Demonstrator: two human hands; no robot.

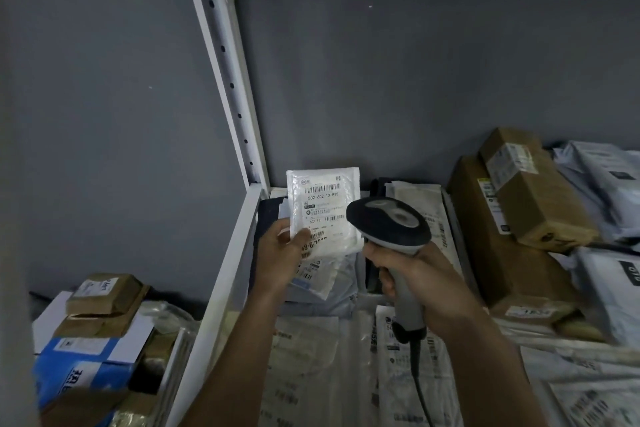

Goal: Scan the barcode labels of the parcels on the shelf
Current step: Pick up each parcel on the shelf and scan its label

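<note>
Now my left hand (281,255) pinches the flat white plastic parcel (323,210) upright; my right hand (414,279), fingers wrapped around the grey handheld scanner (389,224), should aim squarely at its top barcode label (325,188).

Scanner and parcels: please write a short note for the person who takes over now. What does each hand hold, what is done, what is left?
Left hand holds a small white parcel upright, label facing the camera.
Right hand grips the scanner, its head close beside that label.
Done: cannot tell whether this label has been read.
Left: flat white parcels on the shelf and brown boxes at the right.
</note>
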